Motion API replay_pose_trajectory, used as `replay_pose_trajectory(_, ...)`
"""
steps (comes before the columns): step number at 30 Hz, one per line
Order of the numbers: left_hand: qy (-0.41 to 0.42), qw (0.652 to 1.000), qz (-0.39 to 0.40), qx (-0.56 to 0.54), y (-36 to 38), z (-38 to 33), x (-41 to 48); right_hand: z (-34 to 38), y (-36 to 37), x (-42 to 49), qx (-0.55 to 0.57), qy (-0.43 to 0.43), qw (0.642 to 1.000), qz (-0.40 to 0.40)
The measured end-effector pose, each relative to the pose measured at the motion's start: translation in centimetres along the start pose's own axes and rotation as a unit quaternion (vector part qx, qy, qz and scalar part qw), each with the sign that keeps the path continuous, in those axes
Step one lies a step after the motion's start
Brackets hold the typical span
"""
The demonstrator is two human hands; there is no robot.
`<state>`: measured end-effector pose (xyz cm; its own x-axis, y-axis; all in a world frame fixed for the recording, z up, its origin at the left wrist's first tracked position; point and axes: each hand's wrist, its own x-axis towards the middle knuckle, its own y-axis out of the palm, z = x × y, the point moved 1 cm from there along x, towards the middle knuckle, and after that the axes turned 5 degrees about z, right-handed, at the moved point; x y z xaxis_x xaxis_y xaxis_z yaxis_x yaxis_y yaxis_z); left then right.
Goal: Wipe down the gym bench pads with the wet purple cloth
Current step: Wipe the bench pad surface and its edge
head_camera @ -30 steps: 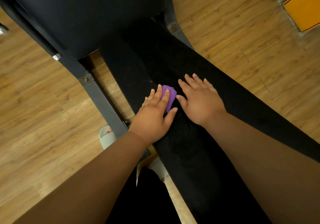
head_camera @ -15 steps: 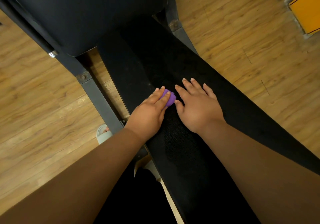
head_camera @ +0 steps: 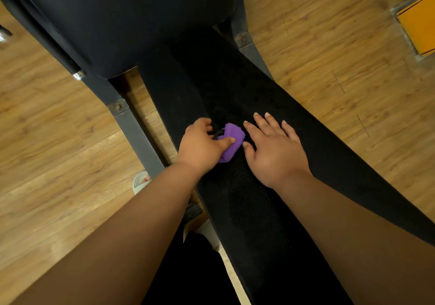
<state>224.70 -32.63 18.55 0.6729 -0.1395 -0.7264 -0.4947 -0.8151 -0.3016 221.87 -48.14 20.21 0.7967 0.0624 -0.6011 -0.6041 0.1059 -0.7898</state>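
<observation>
bunching purple cloth (head_camera: 231,144), left hand (head_camera: 200,149) now curled

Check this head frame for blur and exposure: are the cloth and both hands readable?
Head view: the purple cloth, left hand and right hand are fairly sharp and evenly lit; the wood floor at left is smeared by motion blur; the black bench pad is so dark that grain shows only near the right wrist.
</observation>
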Motion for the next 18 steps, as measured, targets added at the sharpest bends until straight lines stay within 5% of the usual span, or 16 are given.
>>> replay_pose_trajectory(4,-0.001,0.999,0.032,-0.014,0.1,-0.4,0.0,-0.1,0.0,0.1,-0.003,0.001,1.0,-0.002)
replay_pose_trajectory(9,0.232,0.954,-0.126,0.145,-1.0,-0.7,0.4,-0.1,0.0,0.1,-0.001,0.0,1.0,-0.001)
replay_pose_trajectory(13,0.221,0.93,0.041,0.291,1.5,1.4,-0.6,0.1,-0.2,0.0,-0.001,0.008,1.0,0.004)
replay_pose_trajectory(18,0.223,0.906,0.028,0.358,1.6,2.0,-0.4,0.2,-0.2,0.1,-0.003,0.009,1.0,0.003)
